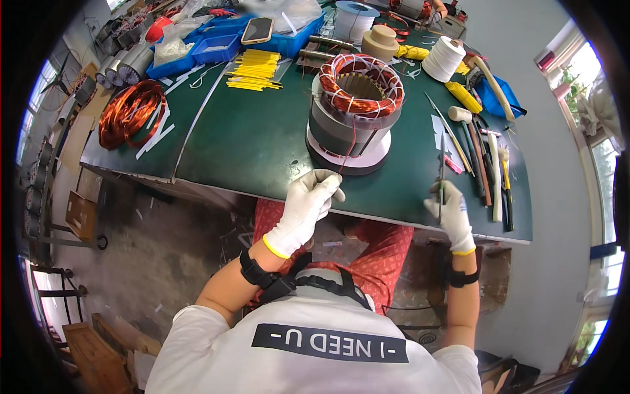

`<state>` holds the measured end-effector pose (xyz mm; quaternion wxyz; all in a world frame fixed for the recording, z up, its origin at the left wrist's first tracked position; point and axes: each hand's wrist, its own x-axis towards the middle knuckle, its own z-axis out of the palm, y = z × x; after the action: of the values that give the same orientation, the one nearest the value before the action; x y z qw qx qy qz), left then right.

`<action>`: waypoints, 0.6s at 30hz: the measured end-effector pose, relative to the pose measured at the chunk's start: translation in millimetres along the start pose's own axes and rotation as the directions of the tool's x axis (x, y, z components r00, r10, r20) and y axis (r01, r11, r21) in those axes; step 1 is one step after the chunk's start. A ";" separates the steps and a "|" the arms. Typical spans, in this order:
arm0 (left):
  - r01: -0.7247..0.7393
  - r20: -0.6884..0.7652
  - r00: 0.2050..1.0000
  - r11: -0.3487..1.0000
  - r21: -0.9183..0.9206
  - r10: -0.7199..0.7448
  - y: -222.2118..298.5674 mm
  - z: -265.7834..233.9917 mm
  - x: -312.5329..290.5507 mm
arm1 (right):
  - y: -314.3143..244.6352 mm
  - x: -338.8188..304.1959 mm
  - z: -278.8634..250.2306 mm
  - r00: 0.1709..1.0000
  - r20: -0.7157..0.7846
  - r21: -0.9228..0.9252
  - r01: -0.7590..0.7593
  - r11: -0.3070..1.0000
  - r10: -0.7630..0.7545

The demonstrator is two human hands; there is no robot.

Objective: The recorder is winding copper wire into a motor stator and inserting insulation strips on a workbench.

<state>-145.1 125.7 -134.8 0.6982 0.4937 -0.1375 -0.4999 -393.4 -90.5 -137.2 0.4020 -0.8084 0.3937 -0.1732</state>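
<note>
A motor stator (354, 131) stands upright on the green table, with orange-red copper windings (361, 106) laced in white cord round its top. Down its near side runs a thin reddish lead wire (352, 141). My left hand (312, 197), in a white glove, pinches the lower end of that wire just in front of the stator's base. Farther right, at the table's near edge, my gloved right hand (451, 209) is closed round a slim, dark, pointed tool (441, 172) that points away from me. Its exact kind is unclear.
Hammers and a mallet (461, 114) lie right of my right hand. A copper wire coil (131, 115) sits at the left. Yellow sleeves (254, 69), blue trays (216, 49), a phone (257, 31) and a white cord spool (445, 59) occupy the back.
</note>
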 end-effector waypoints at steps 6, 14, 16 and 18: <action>-0.071 -0.015 0.997 0.995 -0.063 0.070 -2.9 6.3 -7.6 | -51.9 -19.0 25.6 0.920 0.325 -0.060 0.254 0.965 -0.221; -0.122 0.047 0.991 0.992 0.009 0.122 7.1 7.4 -13.1 | -113.6 5.2 22.7 0.786 0.573 -0.205 0.410 0.889 -0.231; -0.112 0.076 0.991 0.993 0.030 0.110 9.8 5.8 -12.6 | -116.6 10.0 21.1 0.772 0.588 -0.206 0.431 0.878 -0.241; -0.100 0.108 0.990 0.994 0.053 0.094 11.6 4.9 -12.1 | -116.6 14.2 21.3 0.750 0.599 -0.189 0.473 0.860 -0.281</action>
<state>-147.5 133.3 -119.2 0.6987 0.4795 -0.2128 -0.4865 -313.8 -47.8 -59.1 0.3131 -0.9417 0.1097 0.0570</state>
